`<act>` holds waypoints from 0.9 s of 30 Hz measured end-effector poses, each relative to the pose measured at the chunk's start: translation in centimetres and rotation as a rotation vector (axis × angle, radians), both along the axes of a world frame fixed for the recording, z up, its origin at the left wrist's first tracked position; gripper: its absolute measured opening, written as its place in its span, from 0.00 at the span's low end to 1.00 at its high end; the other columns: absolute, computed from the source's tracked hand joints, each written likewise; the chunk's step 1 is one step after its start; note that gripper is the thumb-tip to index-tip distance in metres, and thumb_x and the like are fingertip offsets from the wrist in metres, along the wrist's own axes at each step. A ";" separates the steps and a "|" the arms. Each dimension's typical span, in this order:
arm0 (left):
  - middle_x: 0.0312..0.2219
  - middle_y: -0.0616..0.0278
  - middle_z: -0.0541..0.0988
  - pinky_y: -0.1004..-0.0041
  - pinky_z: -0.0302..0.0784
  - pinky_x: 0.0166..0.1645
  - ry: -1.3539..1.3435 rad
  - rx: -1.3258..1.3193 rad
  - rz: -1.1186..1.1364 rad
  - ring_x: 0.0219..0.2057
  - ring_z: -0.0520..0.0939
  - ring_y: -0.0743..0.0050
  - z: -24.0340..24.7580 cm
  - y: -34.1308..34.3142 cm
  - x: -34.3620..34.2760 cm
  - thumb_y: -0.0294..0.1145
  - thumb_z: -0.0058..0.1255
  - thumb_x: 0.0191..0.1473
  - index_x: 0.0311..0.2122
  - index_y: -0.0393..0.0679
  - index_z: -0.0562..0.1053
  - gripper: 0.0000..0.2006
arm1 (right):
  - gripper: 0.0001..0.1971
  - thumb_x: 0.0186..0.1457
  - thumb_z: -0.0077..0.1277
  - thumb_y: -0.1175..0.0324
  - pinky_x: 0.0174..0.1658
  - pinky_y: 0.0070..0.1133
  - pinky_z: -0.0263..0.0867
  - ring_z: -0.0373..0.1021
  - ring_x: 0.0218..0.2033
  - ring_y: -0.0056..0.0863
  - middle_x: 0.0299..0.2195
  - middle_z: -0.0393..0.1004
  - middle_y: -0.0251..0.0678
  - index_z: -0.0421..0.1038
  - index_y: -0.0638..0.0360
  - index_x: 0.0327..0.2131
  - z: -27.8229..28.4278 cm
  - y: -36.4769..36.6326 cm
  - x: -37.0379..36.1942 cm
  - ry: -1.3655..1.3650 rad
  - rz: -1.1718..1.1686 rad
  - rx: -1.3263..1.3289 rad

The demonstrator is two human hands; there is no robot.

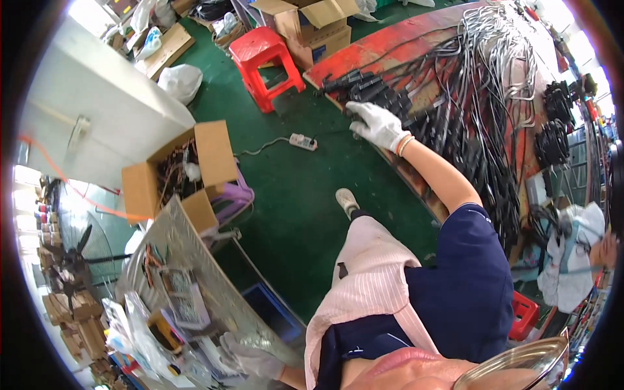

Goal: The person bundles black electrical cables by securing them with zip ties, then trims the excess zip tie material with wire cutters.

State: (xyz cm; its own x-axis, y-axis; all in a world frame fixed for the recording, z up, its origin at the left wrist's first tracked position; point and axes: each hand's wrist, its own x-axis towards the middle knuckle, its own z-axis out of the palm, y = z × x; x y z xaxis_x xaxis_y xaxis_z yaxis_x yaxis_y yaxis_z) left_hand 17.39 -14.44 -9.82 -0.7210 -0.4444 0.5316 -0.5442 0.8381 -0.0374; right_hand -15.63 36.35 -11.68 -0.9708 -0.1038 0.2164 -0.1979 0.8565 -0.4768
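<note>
My right hand (378, 125), in a white glove, reaches out over the edge of the red table (364, 52). Its fingers are partly spread and I see nothing held in them. Close beside it lie black connectors (370, 88) on black cables (465, 130), heaped along the table. At the lower left, my left hand (250, 357), also gloved in white, is by the edge of the metal workbench (227, 279). Its fingers look extended and apart, though slightly blurred. Near that hand are clear plastic bags (140, 331) and a tray of small metal parts (185, 296).
An open carton (211, 153) of wires stands beyond the workbench on a purple stool (237, 195). A red stool (260, 55) and a power strip (303, 142) are on the green floor. Silvery cable ends (497, 32) pile at the table's far end. A fan (71, 260) stands left.
</note>
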 end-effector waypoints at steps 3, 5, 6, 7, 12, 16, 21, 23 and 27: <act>0.45 0.42 0.76 0.58 0.69 0.56 -0.234 0.042 -0.099 0.49 0.76 0.46 0.1 2.3 -6.4 0.38 0.44 0.63 0.61 0.34 0.61 0.26 | 0.22 0.55 0.49 0.59 0.51 0.34 0.67 0.70 0.48 0.44 0.45 0.73 0.44 0.67 0.50 0.54 -0.9 5.1 -10.0 0.003 -0.136 0.180; 0.45 0.41 0.77 0.59 0.69 0.56 -0.335 0.044 -0.142 0.48 0.77 0.47 2.6 4.8 -10.5 0.37 0.44 0.63 0.60 0.33 0.61 0.25 | 0.20 0.57 0.48 0.59 0.50 0.35 0.67 0.70 0.47 0.43 0.45 0.74 0.41 0.68 0.45 0.53 -4.4 8.9 -15.7 0.018 -0.131 0.226; 0.45 0.41 0.76 0.58 0.70 0.55 -0.341 0.209 -0.073 0.48 0.77 0.47 3.7 7.1 -12.4 0.37 0.44 0.63 0.61 0.34 0.60 0.26 | 0.17 0.57 0.48 0.60 0.51 0.35 0.67 0.70 0.49 0.42 0.46 0.74 0.38 0.71 0.40 0.51 -4.8 8.8 -17.8 -0.156 -0.165 0.262; 0.46 0.41 0.76 0.58 0.70 0.54 -0.342 0.373 0.002 0.47 0.77 0.47 5.0 9.3 -14.2 0.37 0.44 0.62 0.62 0.34 0.59 0.26 | 0.17 0.57 0.48 0.60 0.51 0.35 0.67 0.70 0.49 0.42 0.46 0.74 0.38 0.71 0.40 0.51 -5.9 9.8 -19.9 -0.170 -0.145 0.260; 0.51 0.39 0.72 0.57 0.70 0.55 -0.445 0.243 -0.082 0.49 0.77 0.46 7.9 12.4 -21.3 0.38 0.49 0.60 0.62 0.34 0.59 0.29 | 0.20 0.56 0.49 0.48 0.52 0.33 0.66 0.71 0.51 0.38 0.47 0.76 0.36 0.74 0.40 0.49 -6.2 10.8 -25.4 -0.557 0.137 0.487; 0.53 0.39 0.71 0.58 0.67 0.58 -0.486 0.295 -0.083 0.53 0.73 0.44 7.9 12.2 -24.0 0.39 0.51 0.58 0.60 0.33 0.61 0.29 | 0.30 0.54 0.45 0.35 0.51 0.34 0.67 0.71 0.50 0.41 0.46 0.77 0.40 0.75 0.47 0.48 -5.9 8.9 -26.7 -0.627 0.195 0.633; 0.54 0.40 0.71 0.58 0.66 0.60 -0.442 0.216 -0.222 0.55 0.72 0.44 7.0 10.2 -24.1 0.40 0.52 0.58 0.57 0.33 0.65 0.27 | 0.34 0.55 0.41 0.34 0.53 0.37 0.65 0.70 0.50 0.46 0.44 0.76 0.48 0.74 0.55 0.47 -3.4 10.1 -24.5 -0.742 -0.062 0.436; 0.54 0.41 0.71 0.58 0.66 0.60 -0.508 0.054 -0.176 0.55 0.72 0.45 7.7 9.5 -23.6 0.41 0.53 0.58 0.55 0.33 0.67 0.26 | 0.34 0.58 0.38 0.34 0.53 0.36 0.64 0.70 0.51 0.46 0.45 0.76 0.48 0.73 0.57 0.47 -0.4 10.8 -22.8 -0.652 -0.199 0.406; 0.49 0.40 0.74 0.58 0.67 0.59 -0.407 0.172 -0.381 0.52 0.74 0.43 6.1 5.2 -23.1 0.37 0.53 0.56 0.57 0.31 0.64 0.28 | 0.32 0.62 0.34 0.39 0.53 0.36 0.63 0.70 0.50 0.47 0.46 0.76 0.49 0.69 0.56 0.53 4.5 11.3 -17.8 -0.496 -0.262 0.044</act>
